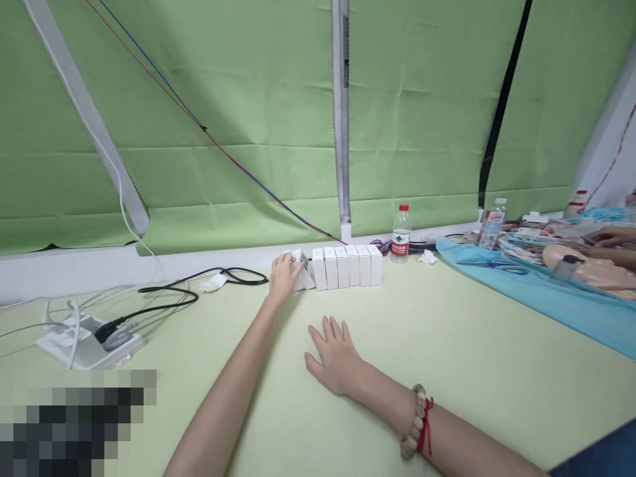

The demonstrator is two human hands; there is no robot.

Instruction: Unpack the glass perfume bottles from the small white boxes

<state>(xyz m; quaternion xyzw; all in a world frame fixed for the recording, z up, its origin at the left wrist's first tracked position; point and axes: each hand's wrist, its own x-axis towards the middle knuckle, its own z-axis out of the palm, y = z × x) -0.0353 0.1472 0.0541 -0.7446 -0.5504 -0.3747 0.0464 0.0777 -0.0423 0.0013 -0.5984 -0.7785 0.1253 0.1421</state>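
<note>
Left hand (284, 275) reaches to the far edge of the desk (447, 358). Its fingers (291, 260) are curled around one tilted box (303, 273), white, at the left end of the row of boxes (348, 266). Count in row: six white boxes, upright, touching side by side, against the back edge; the tilted box leans just beside the first.

Right hand (335, 358) lies flat on the desk, palm down, fingers spread, holding nothing. One bead bracelet (420, 421) on that wrist.

One water bottle (401, 233) just right of the row. One power strip (84, 341) far left.
</note>
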